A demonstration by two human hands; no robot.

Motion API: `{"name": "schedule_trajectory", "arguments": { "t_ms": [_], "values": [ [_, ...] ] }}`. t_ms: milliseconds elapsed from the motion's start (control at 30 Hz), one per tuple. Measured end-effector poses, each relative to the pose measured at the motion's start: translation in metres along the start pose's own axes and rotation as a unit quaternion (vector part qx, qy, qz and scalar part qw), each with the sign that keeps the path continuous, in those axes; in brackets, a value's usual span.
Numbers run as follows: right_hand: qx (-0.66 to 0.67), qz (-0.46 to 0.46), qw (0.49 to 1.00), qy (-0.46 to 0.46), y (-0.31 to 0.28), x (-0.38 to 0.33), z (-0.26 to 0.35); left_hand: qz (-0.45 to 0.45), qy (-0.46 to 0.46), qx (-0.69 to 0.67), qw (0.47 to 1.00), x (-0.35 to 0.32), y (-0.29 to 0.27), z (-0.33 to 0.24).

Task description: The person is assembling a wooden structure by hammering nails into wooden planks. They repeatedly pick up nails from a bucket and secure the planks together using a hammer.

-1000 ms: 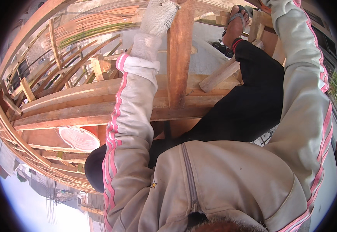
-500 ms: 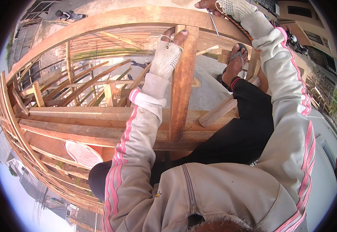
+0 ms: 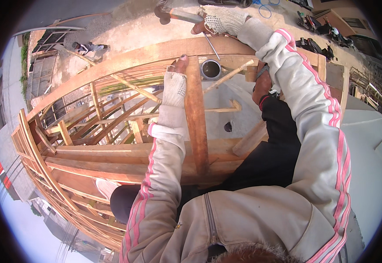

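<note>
A hammer (image 3: 186, 16) is gripped in my right hand (image 3: 223, 21), its head pointing left above the far beam. The hand wears a pale knitted fingerless glove. Just below it, a thin metal rod like a long nail (image 3: 213, 47) slants across the curved wooden beam (image 3: 151, 55); whether my fingers touch it I cannot tell. My left hand (image 3: 177, 79), gloved the same way, is closed against the left side of the upright wooden post (image 3: 195, 109), close under the beam. Its thumb shows; most fingers are hidden.
Open timber framing (image 3: 112, 109) spreads to the left. A dark round container (image 3: 211, 69) stands beyond the post. My sandalled foot (image 3: 262, 85) rests at right near loose wood. Far below are a person (image 3: 88, 47) and parked motorbikes (image 3: 315, 46).
The view has shifted, bringing more ground beyond the beam into sight. My right hand has swung left, and the hammer head now shows. My left hand has slipped to the post's left side.
</note>
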State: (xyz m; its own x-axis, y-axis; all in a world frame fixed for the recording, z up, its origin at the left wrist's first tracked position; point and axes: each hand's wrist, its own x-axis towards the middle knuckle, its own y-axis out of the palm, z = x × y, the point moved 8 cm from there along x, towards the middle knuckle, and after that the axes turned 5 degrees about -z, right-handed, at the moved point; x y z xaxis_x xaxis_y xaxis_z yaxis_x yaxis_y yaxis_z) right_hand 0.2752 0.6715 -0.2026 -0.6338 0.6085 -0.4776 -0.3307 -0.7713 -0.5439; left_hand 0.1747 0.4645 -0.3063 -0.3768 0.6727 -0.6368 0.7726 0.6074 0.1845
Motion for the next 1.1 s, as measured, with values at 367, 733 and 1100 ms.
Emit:
{"name": "schedule_trajectory", "arguments": {
  "t_ms": [367,733,1100],
  "values": [
    [-0.032,-0.03,0.999,0.026,-0.018,-0.015,0.021,-0.005,0.041,0.054,0.998,-0.043,0.039,-0.038],
    [0.168,-0.026,0.982,-0.078,-0.077,0.024,0.046,-0.025,0.028,0.043,0.998,-0.046,0.038,-0.039],
    [0.005,-0.056,0.998,-0.018,-0.037,0.059,0.028,0.002,-0.015,-0.017,1.0,-0.036,0.034,-0.028]
  ]
}}
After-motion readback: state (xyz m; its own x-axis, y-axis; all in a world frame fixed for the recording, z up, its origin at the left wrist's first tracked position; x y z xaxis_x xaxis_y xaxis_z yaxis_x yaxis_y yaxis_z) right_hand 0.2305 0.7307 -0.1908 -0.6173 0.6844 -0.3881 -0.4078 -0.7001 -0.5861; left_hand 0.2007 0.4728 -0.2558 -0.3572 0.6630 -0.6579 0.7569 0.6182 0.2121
